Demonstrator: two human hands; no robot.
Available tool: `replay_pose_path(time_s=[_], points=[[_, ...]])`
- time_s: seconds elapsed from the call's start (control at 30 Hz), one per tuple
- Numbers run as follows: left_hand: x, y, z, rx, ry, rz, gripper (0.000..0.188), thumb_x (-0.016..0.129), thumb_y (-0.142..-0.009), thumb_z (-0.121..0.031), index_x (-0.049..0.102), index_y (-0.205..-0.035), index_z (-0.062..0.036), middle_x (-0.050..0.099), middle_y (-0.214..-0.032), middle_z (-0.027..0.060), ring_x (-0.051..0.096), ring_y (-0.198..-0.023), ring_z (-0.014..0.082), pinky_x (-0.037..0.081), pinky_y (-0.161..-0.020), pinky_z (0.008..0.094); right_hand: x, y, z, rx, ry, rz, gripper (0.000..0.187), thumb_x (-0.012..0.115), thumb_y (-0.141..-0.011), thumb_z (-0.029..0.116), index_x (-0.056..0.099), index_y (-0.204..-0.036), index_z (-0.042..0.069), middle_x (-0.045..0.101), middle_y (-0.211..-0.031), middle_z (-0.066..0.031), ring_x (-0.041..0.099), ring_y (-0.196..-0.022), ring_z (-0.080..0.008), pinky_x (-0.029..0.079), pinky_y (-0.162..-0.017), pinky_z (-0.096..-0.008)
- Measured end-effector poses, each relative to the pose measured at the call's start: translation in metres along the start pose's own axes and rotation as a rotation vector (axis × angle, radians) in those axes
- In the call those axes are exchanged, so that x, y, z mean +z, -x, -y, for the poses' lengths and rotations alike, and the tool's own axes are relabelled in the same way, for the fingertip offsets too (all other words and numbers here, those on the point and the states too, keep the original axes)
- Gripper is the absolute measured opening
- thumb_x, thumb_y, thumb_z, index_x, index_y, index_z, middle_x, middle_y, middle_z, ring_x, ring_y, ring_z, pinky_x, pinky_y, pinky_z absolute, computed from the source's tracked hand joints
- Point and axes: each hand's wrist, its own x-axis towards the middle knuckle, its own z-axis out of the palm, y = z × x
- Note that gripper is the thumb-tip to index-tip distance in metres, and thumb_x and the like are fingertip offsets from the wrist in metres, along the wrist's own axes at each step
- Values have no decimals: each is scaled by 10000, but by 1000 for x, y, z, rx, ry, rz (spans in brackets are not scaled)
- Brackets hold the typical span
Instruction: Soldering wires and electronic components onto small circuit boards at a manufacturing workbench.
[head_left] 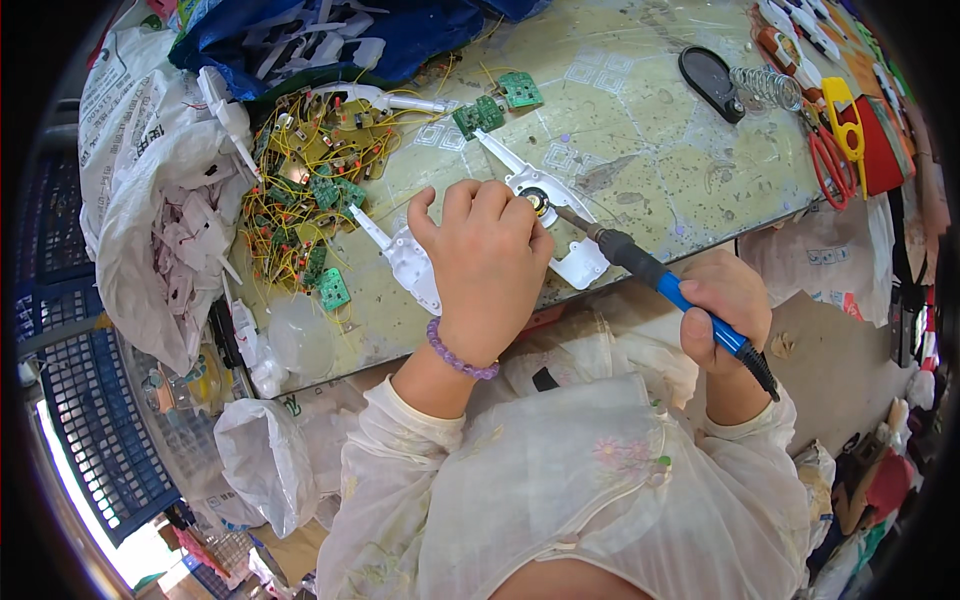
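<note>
My right hand [728,298] is wrapped round the blue handle of a soldering iron [690,297]. The iron's tip points left and meets, or nearly meets, a small round part with a dark ring [537,201]. That part sits in a white plastic shell [547,181] lying on the table. Over the shell's left side, my left hand [482,262] bends its fingers down beside the round part; the fingertips and whatever they pinch are hidden. Another white shell half [412,268] lies just left of this hand, and a white piece [582,264] is under the iron.
Green circuit boards with yellow wires [300,190] pile up at left on the table [660,170]. Beside them stands a white sack [150,150] of plastic parts. A blue bag [330,40] lies behind. At right are an iron stand [712,85], red scissors [830,165] and yellow snips [845,120].
</note>
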Motion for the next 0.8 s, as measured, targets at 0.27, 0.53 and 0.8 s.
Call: replay_pose_path(time_s=[0.27, 0.53, 0.8], points=[[0, 0, -1, -2, -4, 6, 84, 673, -662, -108, 623, -725, -86, 572, -849, 31, 516, -944, 229, 296, -948, 509, 0, -3, 0, -26, 9, 34, 220, 642, -804, 55, 542, -997, 24, 600, -686, -87, 555, -532, -236, 457, -492, -326], [0, -1, -1, -6, 4, 7, 76, 672, -664, -109, 629, -723, -89, 576, -839, 27, 520, -941, 227, 296, -946, 507, 0, -24, 3, -62, 36, 63, 191, 665, -744, 32, 563, -904, 9, 573, -651, -77, 533, -497, -229, 426, -451, -316], [0, -1, -1, -15, 2, 2, 81, 677, -663, -115, 630, -723, -91, 577, -843, 27, 521, -945, 227, 293, -951, 504, 1, -46, 4, -115, 59, 172, 256, 694, -650, 13, 560, -868, 20, 546, -629, -78, 515, -483, -231, 409, -433, -315]])
